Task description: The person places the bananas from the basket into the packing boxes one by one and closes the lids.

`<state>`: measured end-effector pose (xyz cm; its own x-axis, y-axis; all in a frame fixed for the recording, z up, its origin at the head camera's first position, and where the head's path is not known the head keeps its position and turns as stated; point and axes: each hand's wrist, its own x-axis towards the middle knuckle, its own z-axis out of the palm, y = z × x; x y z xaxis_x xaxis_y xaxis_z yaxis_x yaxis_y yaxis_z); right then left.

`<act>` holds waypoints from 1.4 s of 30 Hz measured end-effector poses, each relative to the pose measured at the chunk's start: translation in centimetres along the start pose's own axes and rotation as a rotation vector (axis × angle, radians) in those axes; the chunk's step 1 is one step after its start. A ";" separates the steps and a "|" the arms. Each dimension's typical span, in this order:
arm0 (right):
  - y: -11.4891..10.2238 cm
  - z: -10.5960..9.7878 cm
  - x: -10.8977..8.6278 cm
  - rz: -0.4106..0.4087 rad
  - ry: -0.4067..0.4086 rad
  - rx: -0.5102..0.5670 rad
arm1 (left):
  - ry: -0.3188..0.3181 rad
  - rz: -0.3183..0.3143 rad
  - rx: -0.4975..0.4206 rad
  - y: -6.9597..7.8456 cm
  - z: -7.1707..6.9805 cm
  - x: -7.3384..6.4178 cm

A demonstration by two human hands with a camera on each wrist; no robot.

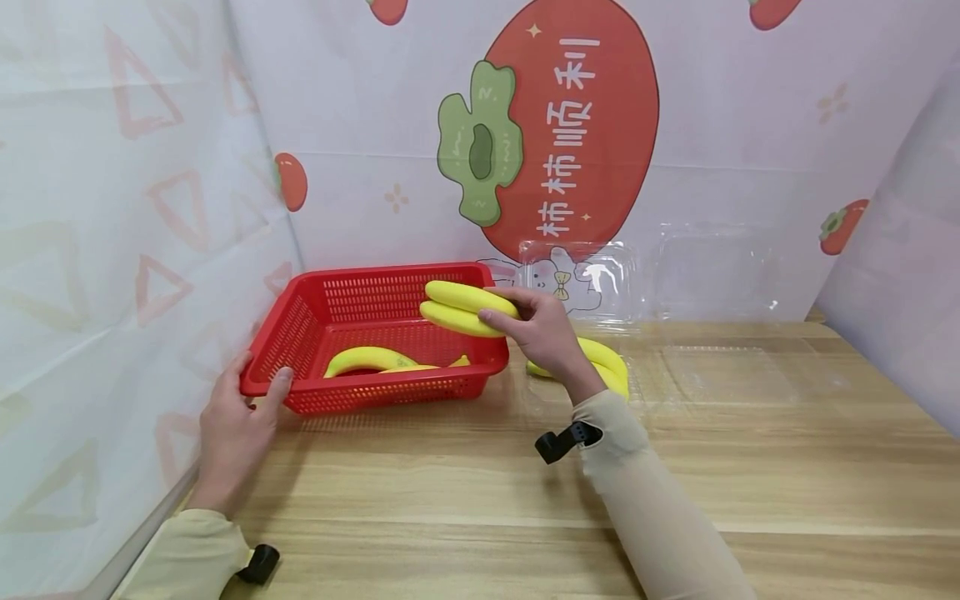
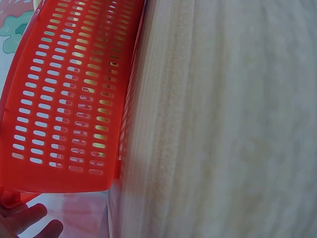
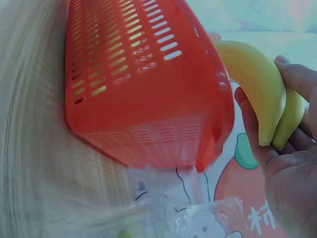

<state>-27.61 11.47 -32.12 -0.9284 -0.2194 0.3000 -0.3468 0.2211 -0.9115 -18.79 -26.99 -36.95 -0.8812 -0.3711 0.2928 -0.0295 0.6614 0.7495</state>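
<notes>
My right hand (image 1: 542,329) grips two yellow bananas (image 1: 465,307) side by side above the right end of a red plastic basket (image 1: 390,385). In the right wrist view the bananas (image 3: 255,84) lie between thumb and fingers, their tips toward the palm. My left hand (image 1: 238,429) holds the basket's near left corner, thumb at the front rim and fingers along the left side. More bananas (image 1: 371,359) lie inside the basket, partly hidden by its front wall. Another yellow bunch (image 1: 609,360) sits behind my right wrist in a clear plastic container (image 1: 577,279) with a raised lid.
A second clear container (image 1: 723,358) stands open to the right on the wooden table (image 1: 465,492). A printed cloth (image 1: 360,100) hangs behind the basket, and another cloth wall (image 1: 135,292) runs close along the left.
</notes>
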 end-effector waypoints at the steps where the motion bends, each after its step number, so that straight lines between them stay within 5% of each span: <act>1: -0.1 -0.1 0.0 -0.002 0.001 -0.005 | 0.003 0.002 0.002 0.0 0.0 0.0; 42: 0.1 -4.7 -1.1 -0.036 0.041 -0.078 | -0.004 0.000 0.043 0.0 0.0 0.1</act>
<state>-27.29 16.21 -31.23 -0.9190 -0.1903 0.3452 -0.3884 0.2877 -0.8754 -18.85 -27.01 -36.89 -0.8831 -0.3684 0.2904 -0.0494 0.6886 0.7235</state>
